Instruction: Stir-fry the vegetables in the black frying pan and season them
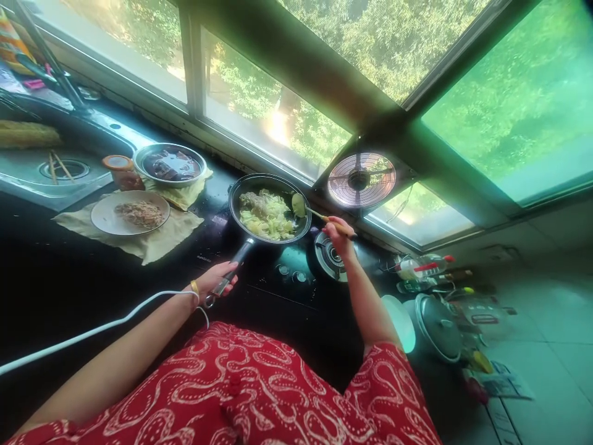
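From the head camera, the left hand [217, 278] has its fingers wrapped shut around the dark handle of a black round frying pan [269, 210], which sits on the dark stove surface [278, 290] near the middle of the scene. The pan holds pale green chopped vegetables [266, 217] and a brownish piece at its far left side. The right hand [338, 235] is closed on the wooden handle of a long spoon [308, 210]; the spoon's bowl lies at the right rim of the pan, carrying a pale lump of food.

Just right of the pan, under the right hand, is a round metal gas burner [330, 256]. To the left, a white plate with brown shredded food [130, 213] rests on a beige cloth [148, 244]. Farther off stands a steel bowl with dark contents [170, 164], and a small orange-lidded jar [121, 171] is just beside it on its left. A steel sink [41, 167] takes up the far left. A round exhaust fan [362, 180] is set in the window frame beyond the pan. At the right, a grey metal lidded pot [438, 327] stands near some bottles [424, 267]. A white cable [102, 324] runs along the left forearm.
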The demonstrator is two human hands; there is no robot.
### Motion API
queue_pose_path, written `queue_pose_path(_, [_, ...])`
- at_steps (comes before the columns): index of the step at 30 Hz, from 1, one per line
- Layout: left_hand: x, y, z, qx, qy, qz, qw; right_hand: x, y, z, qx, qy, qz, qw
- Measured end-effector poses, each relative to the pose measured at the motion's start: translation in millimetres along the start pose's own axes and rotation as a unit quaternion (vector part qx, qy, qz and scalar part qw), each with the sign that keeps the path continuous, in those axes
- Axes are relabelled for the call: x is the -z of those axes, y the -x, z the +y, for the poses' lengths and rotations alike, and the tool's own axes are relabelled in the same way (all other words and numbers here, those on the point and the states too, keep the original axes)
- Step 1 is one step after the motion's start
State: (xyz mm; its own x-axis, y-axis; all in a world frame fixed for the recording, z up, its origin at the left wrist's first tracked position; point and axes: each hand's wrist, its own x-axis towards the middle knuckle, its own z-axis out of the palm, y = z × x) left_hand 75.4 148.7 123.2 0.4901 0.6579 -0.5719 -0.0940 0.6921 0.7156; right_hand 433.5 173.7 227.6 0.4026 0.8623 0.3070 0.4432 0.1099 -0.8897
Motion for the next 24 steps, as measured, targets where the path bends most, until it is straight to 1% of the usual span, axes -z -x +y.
queue_pose_path(2, [0.8,-0.5,-0.2,0.001,-0.003,0.000,1.000,-17.6,-25.0,12.1,-0.069,-0.048,0.040,0.996])
queue_pose_path(4, [1.9,-1.4,-1.0,0.001,-0.003,0.000,1.000,-37.5,-41.6,20.9,-0.147,-0.108,0.058,0.982])
queue_pose_path(6, [3.3,-2.6,-2.1,-0.001,-0.001,-0.003,1.000,-48.6,-46.6,23.5,-0.184,-0.154,0.040,0.970])
queue_pose_path(7, [3.9,-3.1,-2.6,-0.003,0.001,-0.006,1.000,-48.6,-44.8,22.3,-0.183,-0.169,0.021,0.968])
queue_pose_path(9, [4.5,-3.7,-3.0,-0.002,0.001,-0.009,1.000,-36.2,-34.5,15.3,-0.140,-0.172,-0.039,0.974])
queue_pose_path(11, [4.3,-3.5,-2.6,0.001,-0.003,-0.007,1.000,-11.2,-17.8,3.2,-0.064,-0.127,-0.121,0.982])
queue_pose_path(13, [3.3,-2.7,-1.6,0.004,-0.008,-0.003,1.000,19.3,1.7,-13.2,0.024,-0.046,-0.197,0.979])
queue_pose_path(14, [2.7,-2.2,-1.1,0.005,-0.009,-0.001,1.000,34.4,11.4,-22.5,0.064,-0.004,-0.225,0.972])
queue_pose_path(16, [1.5,-1.1,-0.2,0.006,-0.009,0.000,1.000,60.6,28.3,-41.6,0.130,0.065,-0.277,0.950])
queue_pose_path(18, [0.4,-0.2,0.3,0.009,-0.007,0.001,1.000,76.9,39.0,-57.6,0.172,0.114,-0.332,0.920])
queue_pose_path(20, [-0.2,0.3,0.4,0.011,-0.007,0.002,1.000,78.8,42.0,-65.5,0.194,0.146,-0.381,0.892])
queue_pose_path(21, [-0.4,0.4,0.4,0.012,-0.007,0.004,1.000,73.4,41.2,-65.4,0.201,0.155,-0.396,0.882])
queue_pose_path(22, [-0.4,0.4,0.5,0.011,-0.008,0.007,1.000,64.0,39.1,-62.6,0.205,0.158,-0.404,0.877])
queue_pose_path(24, [-0.2,0.1,1.0,0.009,-0.009,0.012,1.000,36.4,33.4,-50.6,0.208,0.151,-0.395,0.882])
